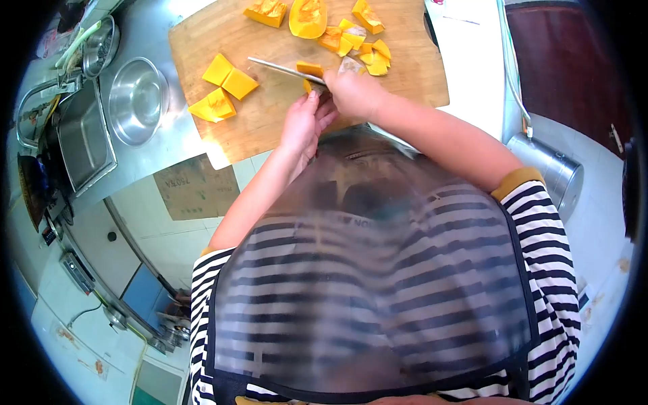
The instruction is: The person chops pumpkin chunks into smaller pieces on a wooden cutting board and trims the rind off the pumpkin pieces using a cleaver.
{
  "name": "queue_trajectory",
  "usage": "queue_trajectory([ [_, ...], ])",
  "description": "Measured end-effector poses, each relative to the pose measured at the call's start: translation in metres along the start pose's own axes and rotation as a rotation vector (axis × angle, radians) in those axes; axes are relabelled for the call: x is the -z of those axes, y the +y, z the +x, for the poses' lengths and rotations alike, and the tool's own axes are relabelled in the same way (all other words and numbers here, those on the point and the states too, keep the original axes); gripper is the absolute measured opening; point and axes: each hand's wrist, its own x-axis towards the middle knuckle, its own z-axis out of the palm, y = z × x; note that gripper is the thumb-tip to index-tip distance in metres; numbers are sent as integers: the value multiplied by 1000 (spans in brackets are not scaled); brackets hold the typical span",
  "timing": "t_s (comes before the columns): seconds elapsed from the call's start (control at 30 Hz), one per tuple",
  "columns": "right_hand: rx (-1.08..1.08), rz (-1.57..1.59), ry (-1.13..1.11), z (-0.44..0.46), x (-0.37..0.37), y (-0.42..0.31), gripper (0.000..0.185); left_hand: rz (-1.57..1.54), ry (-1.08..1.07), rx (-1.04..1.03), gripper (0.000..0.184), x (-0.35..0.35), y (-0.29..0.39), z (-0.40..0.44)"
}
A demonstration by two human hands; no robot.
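My right hand [354, 92] is closed around the handle of a kitchen knife [273, 66], whose blade points left over the wooden cutting board [270, 101]. Just below the blade, my left hand [307, 121] pinches a small piece of pumpkin [307, 86] near the knife, its fingers partly hidden. Another orange slice [310, 68] sits against the blade's far side. Three pumpkin chunks [239, 84] lie on the left of the board. Toward the back are larger pieces, including a hollowed pumpkin piece [308, 18], and several small cut pieces [378, 59] at the right.
A steel bowl [138, 101] stands left of the board, beside a sink [84, 135] with a faucet [30, 111]. Behind it is a metal colander [101, 47]. A metal cylinder [550, 172] stands at the right. A cardboard piece [196, 187] lies below the counter edge.
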Motion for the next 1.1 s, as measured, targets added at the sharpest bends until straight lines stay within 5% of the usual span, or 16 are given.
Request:
queue_trajectory([
  [0.2,-36,356,103,-7,1,30,26,-22,89,36,33,3,-4,-7],
  [0.53,12,232,187,-36,-6,37,35,54,115,143,25,23,8,7],
  [0.87,-29,224,271,-48,-3,51,38,616,116,243,20,41,63,8],
  [0.93,-52,267,297,-53,4,47,38,946,90,252,21,30,77,13],
  [1.1,-35,240,292,-60,4,48,38,1222,100,-40,40,22,83,39],
])
